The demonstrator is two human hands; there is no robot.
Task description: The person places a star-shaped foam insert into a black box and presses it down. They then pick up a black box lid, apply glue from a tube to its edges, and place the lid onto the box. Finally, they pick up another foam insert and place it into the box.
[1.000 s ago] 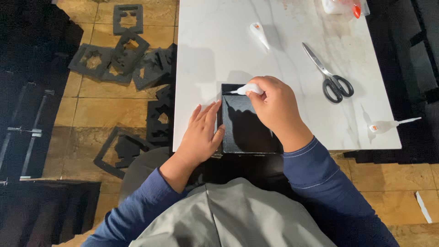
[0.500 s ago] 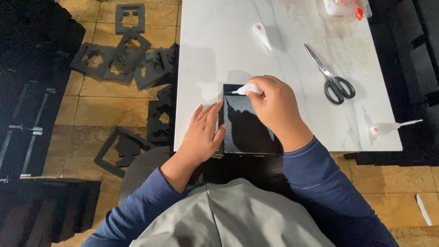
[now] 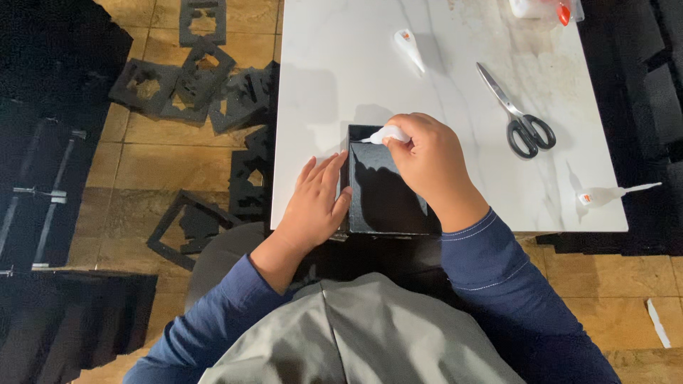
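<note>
**Glue Meets the Edge of a Black Box**

Squeezing a small white glue tube [image 3: 388, 134] between thumb and fingertips, the right hand [image 3: 427, 163] holds the nozzle at the far-left corner of an open black box [image 3: 388, 188] that sits at the near edge of a white marble table [image 3: 334, 71]. The box lies directly under that hand, its dark inside facing up. Just to its left, the left hand [image 3: 316, 203] rests flat against the box's outer wall, fingers together and extended, steadying it rather than gripping.

To run this bead well, judging from the pose, the tip should stay touching the rim, the squeeze light and even, and the bracing hand pressed firm so the box cannot slide toward the table's edge.

Beyond the right hand, further out on the table, lie one pair of black-handled scissors [image 3: 519, 117], a second white tube [image 3: 409, 46] ahead of it, and a third tube [image 3: 612, 193] well off to its right by the table's edge; that makes three tubes in all. A white object with a red cap [image 3: 544, 8] sits at the far edge, partly cut off. Left of the left hand, on the tiled floor [image 3: 142, 163], cut black foam frames [image 3: 206, 78] are scattered, roughly eight, though overlaps make the count uncertain.
</note>
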